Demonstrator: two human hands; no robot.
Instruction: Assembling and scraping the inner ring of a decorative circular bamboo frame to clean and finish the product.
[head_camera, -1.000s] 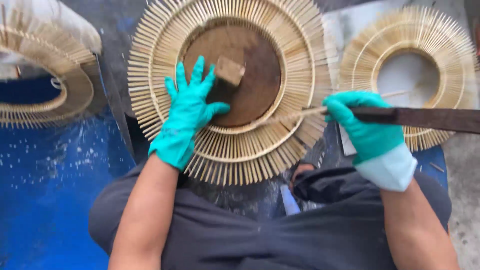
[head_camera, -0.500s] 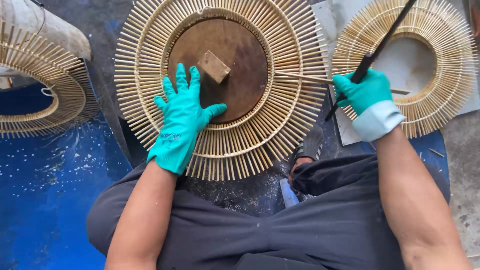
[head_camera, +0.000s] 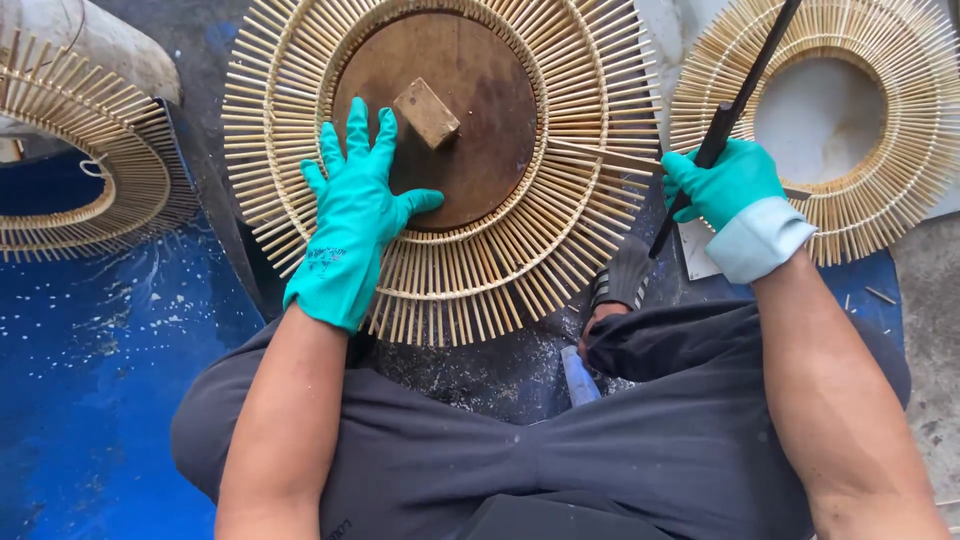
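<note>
A round sunburst frame of thin bamboo sticks (head_camera: 560, 215) lies in front of me, ringed around a brown wooden disc (head_camera: 470, 140) with a small wooden block (head_camera: 426, 112) on it. My left hand (head_camera: 352, 215), in a teal glove, presses flat on the frame's lower left rings, fingers spread. My right hand (head_camera: 722, 185), also gloved, grips a long dark blade-like tool (head_camera: 735, 100) that points up and to the right. It also touches a loose bamboo stick (head_camera: 600, 157) lying across the frame's right side.
A second bamboo sunburst frame (head_camera: 900, 150) lies at the right on a pale sheet. Part of a third frame (head_camera: 90, 170) sits at the left on a blue surface (head_camera: 90, 380). My dark-trousered knees (head_camera: 560, 460) fill the foreground.
My right hand has swung the dark tool from level to pointing steeply upward and moved up to the frame's right edge. My left hand stays flat on the frame.
</note>
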